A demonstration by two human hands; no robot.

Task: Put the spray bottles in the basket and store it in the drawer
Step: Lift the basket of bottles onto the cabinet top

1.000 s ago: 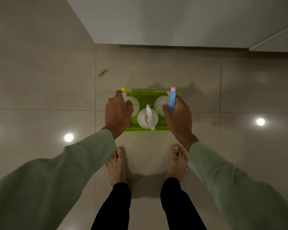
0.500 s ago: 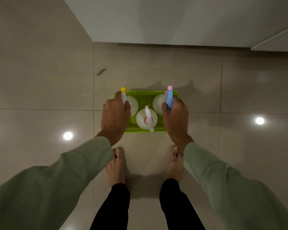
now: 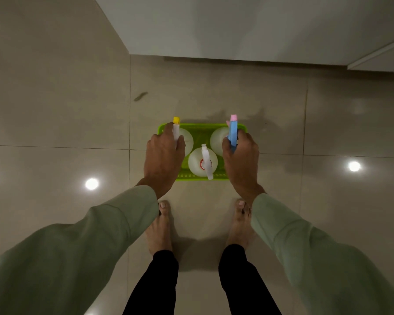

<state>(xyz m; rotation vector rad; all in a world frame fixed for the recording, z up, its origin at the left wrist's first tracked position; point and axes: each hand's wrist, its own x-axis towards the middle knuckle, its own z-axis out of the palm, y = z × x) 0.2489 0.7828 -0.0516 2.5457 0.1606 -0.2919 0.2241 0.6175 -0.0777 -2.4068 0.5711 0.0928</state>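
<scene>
Gripping the green basket (image 3: 198,130) by its short sides, left hand (image 3: 163,156) and right hand (image 3: 241,160) are clenching around its rim above the floor tiles (image 3: 55,110); I'm judging a tilt could be toppling the three spray bottles: yellow-tipped (image 3: 176,129), blue (image 3: 233,133), white (image 3: 204,163). One basket, two hands.

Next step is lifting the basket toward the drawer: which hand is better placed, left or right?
Neither alone. The left hand covers the green basket's left end and the right hand its right end, so a two-handed lift looks best with three bottles standing inside.
</scene>
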